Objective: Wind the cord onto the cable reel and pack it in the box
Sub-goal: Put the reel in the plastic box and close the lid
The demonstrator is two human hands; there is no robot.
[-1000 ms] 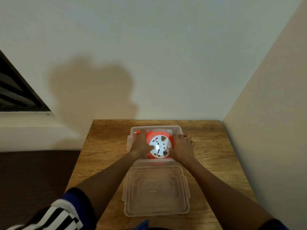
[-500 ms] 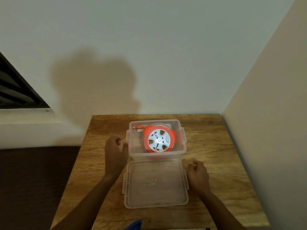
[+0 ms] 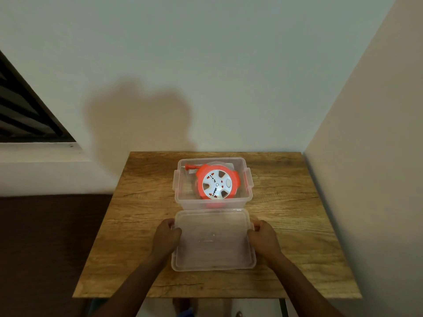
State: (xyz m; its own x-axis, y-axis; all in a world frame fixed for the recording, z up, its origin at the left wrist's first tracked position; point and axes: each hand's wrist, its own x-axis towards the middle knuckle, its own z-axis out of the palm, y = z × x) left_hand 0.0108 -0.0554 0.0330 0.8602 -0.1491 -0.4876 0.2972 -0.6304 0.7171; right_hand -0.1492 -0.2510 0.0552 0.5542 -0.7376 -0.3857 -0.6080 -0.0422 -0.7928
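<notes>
The cable reel point(image 3: 217, 184), orange with a white face, lies flat inside the clear box point(image 3: 183, 200) at centre frame, its orange plug point(image 3: 191, 167) pointing toward the box's upper-left corner; no loose cord is visible outside the box. The clear lid point(image 3: 214, 241) lies flat on the wooden table point(image 3: 297, 225), directly below the box in the frame, its upper edge touching or just beside the box's lower wall. The left hand point(image 3: 165, 236) is curled around the lid's left edge and the right hand point(image 3: 263, 236) around its right edge; both appear to be grasping the lid, though the fingertips under the rim are hidden. The governing relation: the box opening lies straight up-frame from the grip, with the lid's long axis running left to right, parallel to the box's. Both hands sit at equal range from the box, so neither leads. In my judgement the reel is packed, and only a lift and a short level carry of the lid up-frame remains.
</notes>
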